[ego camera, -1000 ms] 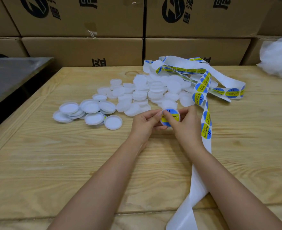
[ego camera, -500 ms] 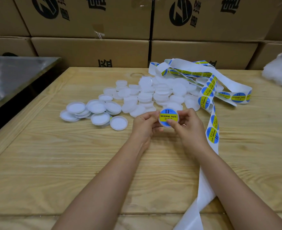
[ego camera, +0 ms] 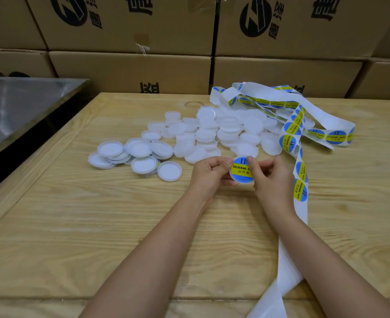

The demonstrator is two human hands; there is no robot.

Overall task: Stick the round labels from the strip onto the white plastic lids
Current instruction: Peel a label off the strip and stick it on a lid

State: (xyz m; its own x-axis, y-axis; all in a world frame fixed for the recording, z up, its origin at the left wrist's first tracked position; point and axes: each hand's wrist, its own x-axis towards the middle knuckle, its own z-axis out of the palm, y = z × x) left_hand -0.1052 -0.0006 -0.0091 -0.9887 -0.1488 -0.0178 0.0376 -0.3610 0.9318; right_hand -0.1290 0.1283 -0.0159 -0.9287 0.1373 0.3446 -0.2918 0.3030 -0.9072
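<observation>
Lid (ego camera: 242,181) was held just above the table (ego camera: 97,226), in front of the unlabelled pile (ego camera: 226,131), face tilted toward the camera. Left hand (ego camera: 209,175) gripped its left edge, fingers curled. Right hand (ego camera: 272,180) held the right edge, one fingertip (ego camera: 251,165) laid across the label (ego camera: 238,168), hiding the end of the print. Half a second earlier the whole label showed, both hands at the rim only. Judged: label seated, being rubbed down; lid nearly done. Strip (ego camera: 300,177) trailed beside the right wrist, many labels left.
</observation>
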